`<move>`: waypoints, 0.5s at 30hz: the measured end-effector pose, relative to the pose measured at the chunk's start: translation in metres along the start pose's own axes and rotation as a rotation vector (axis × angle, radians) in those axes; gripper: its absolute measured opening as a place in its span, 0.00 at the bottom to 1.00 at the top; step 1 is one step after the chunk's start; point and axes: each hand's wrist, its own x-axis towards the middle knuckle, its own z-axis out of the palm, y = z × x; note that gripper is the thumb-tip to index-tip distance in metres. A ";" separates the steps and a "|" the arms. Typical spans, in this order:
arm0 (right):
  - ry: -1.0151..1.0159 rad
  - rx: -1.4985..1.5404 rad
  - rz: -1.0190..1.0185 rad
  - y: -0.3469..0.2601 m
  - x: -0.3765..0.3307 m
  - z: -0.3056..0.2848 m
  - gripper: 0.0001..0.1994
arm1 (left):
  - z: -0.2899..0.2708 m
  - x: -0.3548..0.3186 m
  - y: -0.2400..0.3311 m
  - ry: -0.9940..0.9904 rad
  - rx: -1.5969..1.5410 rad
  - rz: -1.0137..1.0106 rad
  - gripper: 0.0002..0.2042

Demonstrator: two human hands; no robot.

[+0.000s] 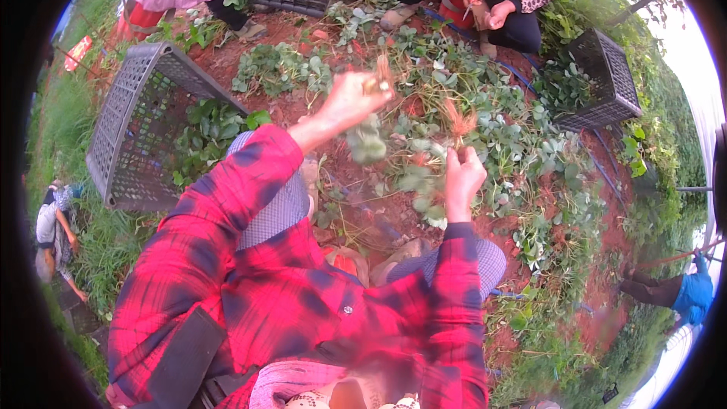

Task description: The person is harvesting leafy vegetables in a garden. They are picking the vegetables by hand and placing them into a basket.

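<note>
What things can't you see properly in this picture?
- Left hand, head view: motion blur smears its grip and the leafy green plant below, so what the fingers pinch is unclear.
- Right hand: its curled fingers hide the base of the reddish root tuft.
- Grey plastic lattice crate: its depths are hidden by its own wall.

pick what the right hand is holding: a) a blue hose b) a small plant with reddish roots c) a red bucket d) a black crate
b: the right hand grips a small plant whose reddish roots stick up above the fist.
</note>
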 end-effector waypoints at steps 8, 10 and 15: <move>0.081 -0.180 -0.357 -0.060 -0.028 0.032 0.06 | 0.040 -0.025 -0.002 -0.162 -0.398 -0.157 0.10; 0.030 -0.023 -0.297 -0.064 -0.036 0.041 0.07 | 0.041 -0.028 0.004 -0.142 -0.438 -0.155 0.09; -0.039 0.405 -0.138 -0.049 -0.040 0.015 0.08 | 0.022 -0.018 0.000 -0.197 -0.397 -0.280 0.07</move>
